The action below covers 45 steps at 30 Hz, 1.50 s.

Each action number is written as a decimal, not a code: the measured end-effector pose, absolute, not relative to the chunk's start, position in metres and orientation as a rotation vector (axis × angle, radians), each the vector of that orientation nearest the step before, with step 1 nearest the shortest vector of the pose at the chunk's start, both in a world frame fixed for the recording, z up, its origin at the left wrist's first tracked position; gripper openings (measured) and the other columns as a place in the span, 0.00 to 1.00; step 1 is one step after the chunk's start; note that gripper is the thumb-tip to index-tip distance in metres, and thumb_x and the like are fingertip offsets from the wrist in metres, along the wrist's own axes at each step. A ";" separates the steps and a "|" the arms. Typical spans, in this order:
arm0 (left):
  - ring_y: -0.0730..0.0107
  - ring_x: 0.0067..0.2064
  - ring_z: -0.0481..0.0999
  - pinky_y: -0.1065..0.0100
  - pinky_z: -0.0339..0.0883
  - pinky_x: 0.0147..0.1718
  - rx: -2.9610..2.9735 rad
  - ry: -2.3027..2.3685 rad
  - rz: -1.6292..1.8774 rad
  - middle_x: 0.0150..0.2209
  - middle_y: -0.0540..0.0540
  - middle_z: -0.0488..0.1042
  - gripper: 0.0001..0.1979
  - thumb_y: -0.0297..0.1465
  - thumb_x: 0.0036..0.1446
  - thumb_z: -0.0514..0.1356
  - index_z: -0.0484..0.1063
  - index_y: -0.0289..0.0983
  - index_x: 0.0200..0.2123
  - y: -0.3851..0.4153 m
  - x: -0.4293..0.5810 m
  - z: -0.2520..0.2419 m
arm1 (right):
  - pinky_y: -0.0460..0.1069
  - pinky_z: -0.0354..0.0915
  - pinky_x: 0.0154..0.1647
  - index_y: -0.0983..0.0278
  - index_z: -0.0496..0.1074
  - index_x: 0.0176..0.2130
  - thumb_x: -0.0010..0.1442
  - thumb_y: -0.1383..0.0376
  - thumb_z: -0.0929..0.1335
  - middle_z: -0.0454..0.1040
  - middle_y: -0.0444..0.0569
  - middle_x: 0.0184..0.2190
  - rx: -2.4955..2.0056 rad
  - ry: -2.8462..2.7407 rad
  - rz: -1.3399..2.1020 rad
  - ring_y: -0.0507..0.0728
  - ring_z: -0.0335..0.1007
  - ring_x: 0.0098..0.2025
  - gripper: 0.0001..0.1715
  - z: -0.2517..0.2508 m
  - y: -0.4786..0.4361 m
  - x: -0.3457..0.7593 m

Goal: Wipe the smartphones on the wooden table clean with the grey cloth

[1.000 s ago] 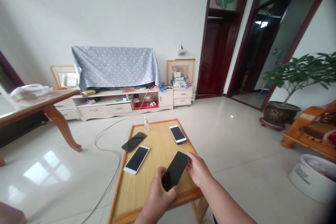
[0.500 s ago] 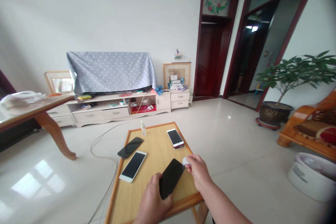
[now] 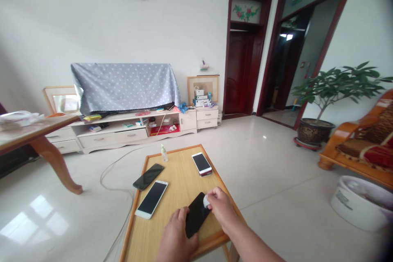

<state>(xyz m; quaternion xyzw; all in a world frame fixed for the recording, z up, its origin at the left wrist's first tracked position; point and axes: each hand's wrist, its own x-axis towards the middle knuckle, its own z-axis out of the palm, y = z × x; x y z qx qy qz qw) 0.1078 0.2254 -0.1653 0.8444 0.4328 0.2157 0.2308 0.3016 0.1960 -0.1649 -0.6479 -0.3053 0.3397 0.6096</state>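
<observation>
A black smartphone [image 3: 195, 217] lies at the near side of a small wooden table [image 3: 175, 172], its dark screen up. My left hand [image 3: 178, 233] grips it by the near end and left edge, fingers closed around it. Between the thumb and fingers of my right hand [image 3: 219, 206] is a small white pad [image 3: 206, 202], pressed on the phone's upper right part. The pad's exact kind is unclear. To the left lie a white smartphone [image 3: 152, 199] and a dark smartphone [image 3: 148, 177]. Another white smartphone [image 3: 202, 163] rests on a reddish one at the far right.
A small clear spray bottle [image 3: 164, 153] stands at the table's far edge. A cable [image 3: 118, 190] runs over the floor on the left. A larger table [image 3: 58, 163] is at left; a white bucket [image 3: 356, 202] and a wooden chair [image 3: 340, 143] are at right.
My right hand has moved left with the white pad, from beside the phone's upper right corner onto its screen. My left hand keeps its grip. The view has shifted slightly.
</observation>
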 end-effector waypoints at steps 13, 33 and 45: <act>0.54 0.56 0.69 0.57 0.60 0.58 2.352 1.134 0.552 0.55 0.40 0.74 0.33 0.30 0.43 0.61 0.69 0.37 0.57 0.234 0.099 -0.172 | 0.47 0.61 0.37 0.59 0.72 0.32 0.56 0.66 0.66 0.76 0.45 0.33 -1.899 -1.206 0.335 0.56 0.71 0.36 0.04 -0.182 0.204 0.295; 0.53 0.61 0.68 0.54 0.63 0.61 2.349 1.117 0.627 0.59 0.41 0.73 0.34 0.33 0.48 0.63 0.66 0.39 0.61 0.239 0.096 -0.191 | 0.51 0.60 0.59 0.57 0.77 0.49 0.65 0.63 0.62 0.77 0.49 0.50 -1.841 -1.403 0.351 0.60 0.70 0.55 0.18 -0.155 0.183 0.309; 0.53 0.59 0.70 0.52 0.63 0.60 2.333 1.112 0.666 0.58 0.42 0.74 0.34 0.33 0.47 0.64 0.68 0.39 0.60 0.236 0.097 -0.192 | 0.72 0.27 0.68 0.57 0.61 0.67 0.70 0.54 0.57 0.57 0.51 0.69 -2.064 -1.873 0.362 0.67 0.36 0.73 0.30 -0.161 0.166 0.283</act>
